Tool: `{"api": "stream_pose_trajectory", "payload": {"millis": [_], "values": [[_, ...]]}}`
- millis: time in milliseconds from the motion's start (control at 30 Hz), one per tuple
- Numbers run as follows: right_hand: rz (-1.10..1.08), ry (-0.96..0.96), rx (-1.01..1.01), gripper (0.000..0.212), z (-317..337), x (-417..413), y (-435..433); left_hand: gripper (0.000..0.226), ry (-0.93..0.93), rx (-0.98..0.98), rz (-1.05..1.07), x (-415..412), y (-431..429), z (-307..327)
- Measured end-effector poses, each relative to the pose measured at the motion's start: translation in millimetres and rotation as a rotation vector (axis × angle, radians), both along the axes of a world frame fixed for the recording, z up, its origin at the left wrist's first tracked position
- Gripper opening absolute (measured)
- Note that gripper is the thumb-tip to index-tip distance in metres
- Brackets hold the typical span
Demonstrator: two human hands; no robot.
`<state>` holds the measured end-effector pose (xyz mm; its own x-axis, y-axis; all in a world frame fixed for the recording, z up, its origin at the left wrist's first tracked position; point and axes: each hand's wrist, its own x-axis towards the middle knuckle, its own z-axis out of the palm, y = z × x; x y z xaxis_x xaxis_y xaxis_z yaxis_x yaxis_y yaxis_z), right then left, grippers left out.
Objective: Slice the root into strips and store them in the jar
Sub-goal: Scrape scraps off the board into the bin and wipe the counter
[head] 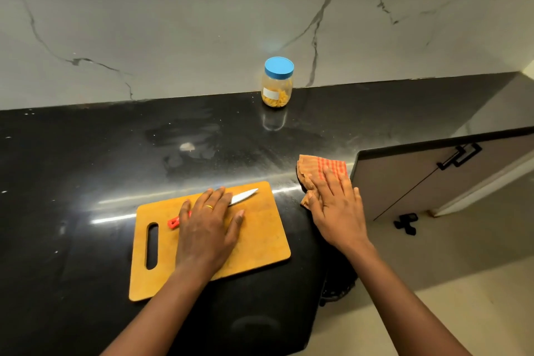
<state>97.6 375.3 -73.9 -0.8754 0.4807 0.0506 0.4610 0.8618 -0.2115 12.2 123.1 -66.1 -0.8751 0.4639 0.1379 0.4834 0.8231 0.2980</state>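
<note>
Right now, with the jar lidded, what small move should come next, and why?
Probably sweep the cloth leftward with the right hand: the jar is capped with strips inside, the cutting board holds only the knife under the left hand, and the counter shows smears.

Home kitchen. Evidence: polished black stone tabletop [86, 153] against a grey veined marble-look wall [173, 23], cabinet doors [404, 182] with black handles [459, 156] below, plus cutting board [260, 240], knife [244, 196], blue-lidded jar [277, 87] and dishcloth [312, 167].
</note>
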Motion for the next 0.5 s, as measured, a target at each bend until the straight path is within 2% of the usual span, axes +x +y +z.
{"api": "stream_pose_trajectory", "payload": {"millis": [100,500], "values": [[0.039,-0.056,0.01,0.053,5,-30,1,0.06,0.007,0.008,-0.003,-3,2,5],[0.296,-0.079,-0.019,0.053,9,-199,-57,0.058,0.058,0.184,0.033,-58,-27,15]]}}
